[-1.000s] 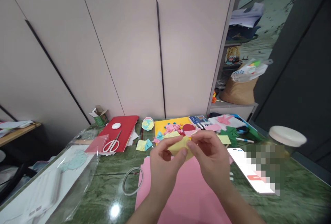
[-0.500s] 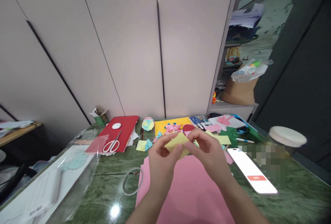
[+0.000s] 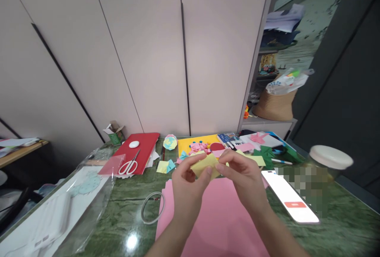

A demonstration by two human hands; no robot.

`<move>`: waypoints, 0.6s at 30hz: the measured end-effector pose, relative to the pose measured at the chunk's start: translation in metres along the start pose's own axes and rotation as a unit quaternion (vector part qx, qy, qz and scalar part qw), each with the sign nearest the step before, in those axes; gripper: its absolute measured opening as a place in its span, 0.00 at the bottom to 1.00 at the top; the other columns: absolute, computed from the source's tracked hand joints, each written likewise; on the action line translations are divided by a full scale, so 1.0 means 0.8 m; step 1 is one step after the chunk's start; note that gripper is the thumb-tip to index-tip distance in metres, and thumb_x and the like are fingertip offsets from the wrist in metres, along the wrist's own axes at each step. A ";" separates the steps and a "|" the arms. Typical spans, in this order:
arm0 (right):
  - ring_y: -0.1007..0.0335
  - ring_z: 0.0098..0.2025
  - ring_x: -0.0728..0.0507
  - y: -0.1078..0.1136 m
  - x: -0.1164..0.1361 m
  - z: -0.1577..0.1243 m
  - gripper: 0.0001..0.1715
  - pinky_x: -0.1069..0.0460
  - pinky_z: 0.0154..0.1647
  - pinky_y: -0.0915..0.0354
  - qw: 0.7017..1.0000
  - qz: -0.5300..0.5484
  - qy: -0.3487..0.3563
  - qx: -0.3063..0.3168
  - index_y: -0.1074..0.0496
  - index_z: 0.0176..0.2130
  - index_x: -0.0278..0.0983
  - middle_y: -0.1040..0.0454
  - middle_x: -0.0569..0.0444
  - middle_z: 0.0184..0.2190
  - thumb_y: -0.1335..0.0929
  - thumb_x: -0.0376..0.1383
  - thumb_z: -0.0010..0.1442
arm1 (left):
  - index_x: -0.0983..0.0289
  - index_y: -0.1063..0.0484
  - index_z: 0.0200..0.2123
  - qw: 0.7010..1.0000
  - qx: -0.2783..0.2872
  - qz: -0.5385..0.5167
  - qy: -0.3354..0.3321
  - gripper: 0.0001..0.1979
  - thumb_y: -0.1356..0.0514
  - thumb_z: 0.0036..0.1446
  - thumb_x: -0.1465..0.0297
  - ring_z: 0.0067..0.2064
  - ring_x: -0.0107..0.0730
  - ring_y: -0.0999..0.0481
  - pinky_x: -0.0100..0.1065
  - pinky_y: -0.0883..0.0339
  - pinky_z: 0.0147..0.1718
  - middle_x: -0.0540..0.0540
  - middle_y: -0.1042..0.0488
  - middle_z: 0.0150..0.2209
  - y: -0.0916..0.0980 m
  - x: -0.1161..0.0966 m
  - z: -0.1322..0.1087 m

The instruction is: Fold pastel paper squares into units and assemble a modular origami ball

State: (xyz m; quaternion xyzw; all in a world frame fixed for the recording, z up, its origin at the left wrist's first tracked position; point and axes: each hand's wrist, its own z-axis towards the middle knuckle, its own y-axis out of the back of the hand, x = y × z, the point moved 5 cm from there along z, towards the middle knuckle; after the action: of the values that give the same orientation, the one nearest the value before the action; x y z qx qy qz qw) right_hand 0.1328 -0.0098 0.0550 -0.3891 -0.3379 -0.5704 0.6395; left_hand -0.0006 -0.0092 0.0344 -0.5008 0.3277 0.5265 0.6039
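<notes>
A small piece of yellow paper [image 3: 206, 165], which looks folded, is held up in the middle of the view. My left hand [image 3: 187, 186] grips it from the left, thumb in front and fingers curled behind. On the other side, my right hand [image 3: 243, 178] pinches the paper's right edge between thumb and fingertips. Both hands are above a stack of pink paper sheets [image 3: 221, 217] on the green marbled table. Part of the yellow paper is hidden behind my fingers.
White scissors [image 3: 129, 166] lie on a red folder [image 3: 145, 142] at left. A grey tape ring [image 3: 143, 209] is beside the pink sheets. Right of my hands are a lit phone [image 3: 292, 199] and a white-lidded jar [image 3: 331, 157]. Paper scraps and a yellow sheet [image 3: 185, 142] lie behind.
My right hand has shifted slightly right along the yellow paper. The paper has tilted a little, and my left hand keeps its grip.
</notes>
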 end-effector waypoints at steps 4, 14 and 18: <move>0.44 0.28 0.49 0.000 0.000 -0.001 0.09 0.52 0.30 0.46 1.000 0.002 0.010 -0.023 0.32 0.23 0.38 0.38 0.59 0.22 0.31 0.35 0.53 | 0.62 0.28 0.40 0.999 0.000 -0.033 0.017 0.17 0.34 0.43 0.70 0.34 0.32 0.26 0.30 0.32 0.32 0.53 0.26 0.32 -0.005 -0.006 0.001; 0.42 0.30 0.48 -0.011 0.006 -0.001 0.09 0.52 0.31 0.44 0.997 -0.073 -0.016 0.023 0.35 0.26 0.38 0.37 0.58 0.25 0.34 0.37 0.56 | 0.65 0.33 0.41 0.992 0.003 -0.085 0.090 0.21 0.33 0.40 0.74 0.30 0.30 0.25 0.31 0.31 0.30 0.52 0.25 0.29 -0.002 -0.008 0.006; 0.43 0.29 0.49 -0.012 0.001 -0.004 0.10 0.53 0.30 0.45 0.999 -0.040 -0.015 0.017 0.34 0.25 0.37 0.37 0.58 0.24 0.33 0.38 0.56 | 0.64 0.33 0.41 0.989 0.019 -0.111 0.097 0.21 0.34 0.40 0.76 0.30 0.28 0.26 0.28 0.31 0.30 0.52 0.25 0.30 -0.004 -0.012 0.004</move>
State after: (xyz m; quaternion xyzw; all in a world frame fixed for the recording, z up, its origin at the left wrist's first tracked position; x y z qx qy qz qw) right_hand 0.1235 -0.0139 0.0553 -0.3728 -0.3722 -0.5840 0.6175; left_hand -0.0003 -0.0090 0.0451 -0.5715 0.3373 0.3989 0.6328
